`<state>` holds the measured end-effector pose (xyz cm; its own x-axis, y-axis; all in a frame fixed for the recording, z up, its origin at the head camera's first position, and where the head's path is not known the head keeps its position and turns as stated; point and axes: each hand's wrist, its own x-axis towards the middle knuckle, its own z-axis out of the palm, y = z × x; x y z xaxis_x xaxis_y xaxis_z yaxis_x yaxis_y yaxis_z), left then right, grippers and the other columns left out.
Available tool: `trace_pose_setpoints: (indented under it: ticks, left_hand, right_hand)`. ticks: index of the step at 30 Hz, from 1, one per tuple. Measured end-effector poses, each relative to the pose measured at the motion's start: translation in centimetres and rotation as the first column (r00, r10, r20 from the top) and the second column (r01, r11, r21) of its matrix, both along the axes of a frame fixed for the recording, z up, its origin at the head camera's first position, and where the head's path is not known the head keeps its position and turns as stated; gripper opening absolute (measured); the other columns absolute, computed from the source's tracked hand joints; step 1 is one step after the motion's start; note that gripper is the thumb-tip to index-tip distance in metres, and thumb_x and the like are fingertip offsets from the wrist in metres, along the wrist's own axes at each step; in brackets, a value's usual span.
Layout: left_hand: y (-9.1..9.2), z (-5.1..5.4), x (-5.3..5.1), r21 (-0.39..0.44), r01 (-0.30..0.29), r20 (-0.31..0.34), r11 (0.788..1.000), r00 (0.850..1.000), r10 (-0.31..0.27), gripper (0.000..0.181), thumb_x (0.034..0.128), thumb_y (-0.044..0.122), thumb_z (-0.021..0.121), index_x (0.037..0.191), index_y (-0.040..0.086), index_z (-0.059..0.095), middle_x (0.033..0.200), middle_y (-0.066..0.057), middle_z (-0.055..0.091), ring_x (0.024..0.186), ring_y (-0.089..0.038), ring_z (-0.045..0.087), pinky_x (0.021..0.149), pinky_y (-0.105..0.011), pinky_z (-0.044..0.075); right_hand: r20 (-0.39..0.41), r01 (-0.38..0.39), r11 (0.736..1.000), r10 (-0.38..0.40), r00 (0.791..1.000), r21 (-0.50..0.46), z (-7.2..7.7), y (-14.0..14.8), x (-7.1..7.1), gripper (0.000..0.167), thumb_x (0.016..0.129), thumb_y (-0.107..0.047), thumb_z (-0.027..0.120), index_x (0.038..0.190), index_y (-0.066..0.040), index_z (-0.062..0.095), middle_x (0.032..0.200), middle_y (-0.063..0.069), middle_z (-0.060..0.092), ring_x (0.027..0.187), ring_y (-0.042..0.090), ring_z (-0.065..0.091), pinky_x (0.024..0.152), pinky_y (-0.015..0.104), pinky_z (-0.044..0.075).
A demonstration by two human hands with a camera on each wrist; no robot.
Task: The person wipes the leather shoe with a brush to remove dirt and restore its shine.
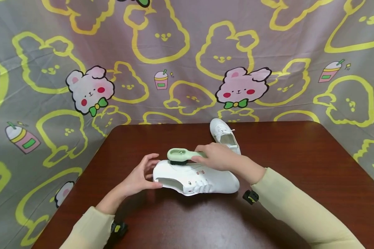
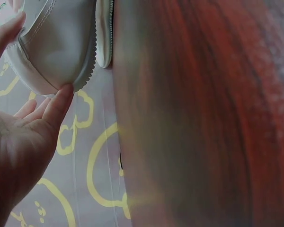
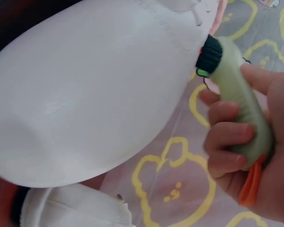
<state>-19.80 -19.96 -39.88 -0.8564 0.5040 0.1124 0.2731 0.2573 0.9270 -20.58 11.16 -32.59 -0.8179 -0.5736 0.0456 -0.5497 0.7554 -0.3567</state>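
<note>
A white lace-up shoe (image 1: 218, 181) lies tilted on its side, its opening towards me and its toe to the right. My left hand (image 1: 140, 175) holds it at the heel; the left wrist view shows the thumb by the collar and a fingertip against the heel (image 2: 61, 52). In my right hand (image 1: 219, 156) is a pale green scrubbing brush (image 1: 180, 154), gripped by its handle. Its dark bristles (image 3: 209, 56) touch the shoe's upper-facing side near the heel. An orange loop (image 3: 252, 184) hangs from the handle's end in the right wrist view.
A second white shoe (image 1: 219, 129) stands farther back on the dark reddish-brown table (image 1: 293, 166), just beyond my right hand. Behind the table hangs a grey cloth (image 1: 187, 41) printed with cartoon bears and rabbits.
</note>
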Motion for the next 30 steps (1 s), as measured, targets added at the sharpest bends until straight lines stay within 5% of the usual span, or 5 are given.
trace_pose_setpoints:
  ticks: [5,12,20,25,30]
  left_hand:
    - [0.0,-0.1,0.1,0.003,0.001,-0.009,1.000,1.000,-0.001,0.092,0.0704,0.001,0.086,0.142,0.003,0.027,0.137,-0.023,0.046,0.124,-0.035,0.046,0.092,-0.030,0.047]
    - [-0.1,0.0,0.1,0.062,0.035,-0.010,0.997,0.999,-0.034,0.097,0.0682,-0.006,0.084,0.144,0.001,0.024,0.136,-0.022,0.047,0.118,-0.023,0.051,0.089,-0.028,0.048]
    - [-0.1,-0.1,0.2,0.002,0.009,-0.012,1.000,1.000,-0.009,0.097,0.0713,0.003,0.086,0.145,0.003,0.022,0.138,-0.022,0.046,0.125,-0.035,0.044,0.093,-0.031,0.046]
    - [-0.2,-0.1,0.2,0.024,0.017,-0.016,1.000,1.000,-0.016,0.102,0.0704,0.000,0.085,0.147,0.004,0.018,0.138,-0.022,0.046,0.122,-0.027,0.048,0.091,-0.028,0.047]
    - [-0.1,0.1,0.0,0.030,0.009,-0.021,1.000,1.000,-0.008,0.110,0.0692,-0.001,0.086,0.151,0.011,0.012,0.139,-0.020,0.044,0.120,-0.021,0.049,0.090,-0.028,0.047]
  right_hand:
    - [0.004,0.028,1.000,-0.028,1.000,0.011,0.5,-0.8,0.5,0.032,0.101,-0.042,0.050,0.108,-0.012,0.061,0.077,-0.005,0.059,0.070,0.011,0.055,0.068,0.034,0.046]
    - [-0.129,-0.221,0.975,0.218,0.967,-0.008,0.9,-2.7,2.2,0.031,0.098,-0.045,0.054,0.105,-0.016,0.062,0.069,-0.014,0.055,0.060,0.005,0.051,0.056,0.028,0.042]
    - [-0.114,-0.016,0.998,0.023,0.993,0.063,0.5,-1.8,0.7,0.031,0.098,-0.044,0.054,0.103,-0.015,0.059,0.069,-0.007,0.054,0.066,0.013,0.054,0.059,0.036,0.044]
    - [-0.089,-0.127,0.992,0.129,0.988,0.028,0.7,-2.8,1.3,0.031,0.097,-0.045,0.055,0.106,-0.016,0.061,0.070,-0.011,0.055,0.065,0.009,0.053,0.060,0.031,0.044]
    - [-0.239,-0.182,0.981,0.195,0.951,0.072,0.9,-4.3,1.4,0.030,0.095,-0.047,0.058,0.096,-0.018,0.061,0.063,-0.010,0.049,0.057,0.009,0.049,0.049,0.029,0.038]
